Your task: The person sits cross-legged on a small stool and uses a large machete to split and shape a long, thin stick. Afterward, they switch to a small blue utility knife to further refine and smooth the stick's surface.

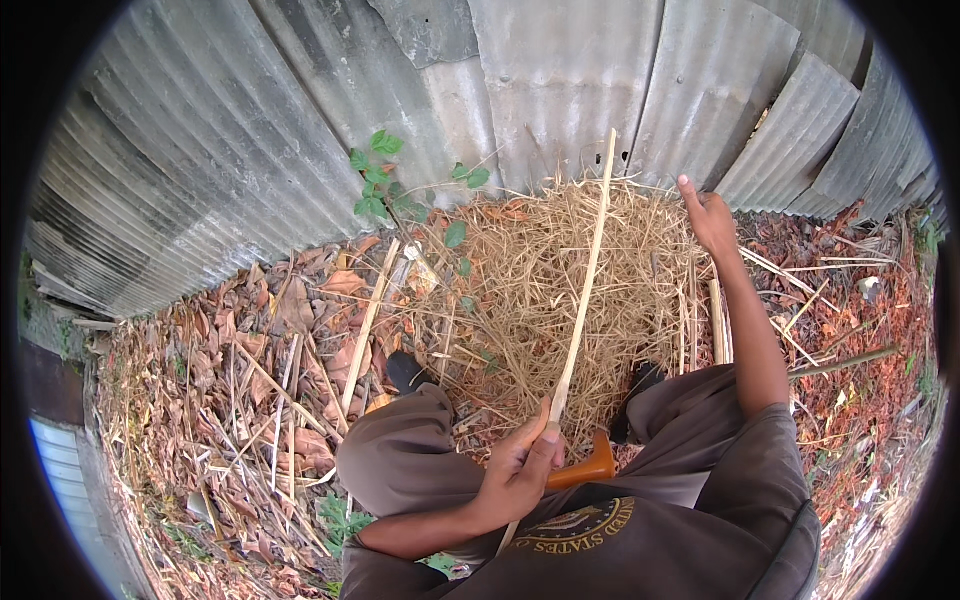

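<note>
Smooth wooden strip (pixel 591 270), matt metal sheets (pixel 570 80)

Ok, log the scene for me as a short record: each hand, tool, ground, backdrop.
Left hand: gripping a long pale strip near its lower part
Right hand: raised to the right, thumb extended; nothing visibly held
Tool: orange handle beside the left hand; its other end hidden
Ground: heap of straw-like shavings, dry leaves
Backdrop: grey corrugated sheets, green plant in front
</note>
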`<state>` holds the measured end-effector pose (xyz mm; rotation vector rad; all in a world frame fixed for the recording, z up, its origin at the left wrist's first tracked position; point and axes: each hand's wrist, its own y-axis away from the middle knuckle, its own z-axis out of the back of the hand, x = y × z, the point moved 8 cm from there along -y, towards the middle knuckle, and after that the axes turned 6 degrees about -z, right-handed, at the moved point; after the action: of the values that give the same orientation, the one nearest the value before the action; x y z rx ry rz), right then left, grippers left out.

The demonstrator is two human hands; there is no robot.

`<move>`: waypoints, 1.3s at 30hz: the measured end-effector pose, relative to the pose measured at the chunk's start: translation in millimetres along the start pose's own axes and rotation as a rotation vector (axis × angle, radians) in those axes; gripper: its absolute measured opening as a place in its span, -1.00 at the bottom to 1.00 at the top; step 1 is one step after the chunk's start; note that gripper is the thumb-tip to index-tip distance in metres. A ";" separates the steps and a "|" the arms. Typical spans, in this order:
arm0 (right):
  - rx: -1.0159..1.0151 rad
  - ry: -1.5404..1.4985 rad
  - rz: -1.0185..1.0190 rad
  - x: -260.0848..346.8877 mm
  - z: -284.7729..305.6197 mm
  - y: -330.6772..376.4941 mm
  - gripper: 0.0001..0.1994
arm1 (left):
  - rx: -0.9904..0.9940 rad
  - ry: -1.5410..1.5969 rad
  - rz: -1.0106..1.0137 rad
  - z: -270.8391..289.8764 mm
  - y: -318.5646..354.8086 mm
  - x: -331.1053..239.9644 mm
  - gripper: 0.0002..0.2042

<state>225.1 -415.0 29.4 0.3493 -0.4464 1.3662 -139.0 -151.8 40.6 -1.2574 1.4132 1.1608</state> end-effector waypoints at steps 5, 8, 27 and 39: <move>0.251 -0.085 0.495 119.2 -12.0 135.3 -0.20 | -0.107 0.002 -0.057 16.5 -13.0 -12.4 -0.62; 0.328 -0.061 0.820 148.1 -28.8 203.1 -0.24 | -0.148 0.037 -0.009 27.2 -19.4 -6.9 -0.68; 0.042 0.081 0.718 133.7 -30.1 151.5 -0.24 | -0.120 -0.135 -0.084 10.3 -20.3 -5.0 -0.56; 0.075 0.051 0.723 131.6 -36.9 158.1 -0.24 | -0.078 -0.272 -0.189 7.1 -19.3 -8.4 -0.56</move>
<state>91.9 -257.0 60.2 0.2161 -0.5024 2.0938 -118.8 -144.3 46.1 -1.2067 1.0355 1.2139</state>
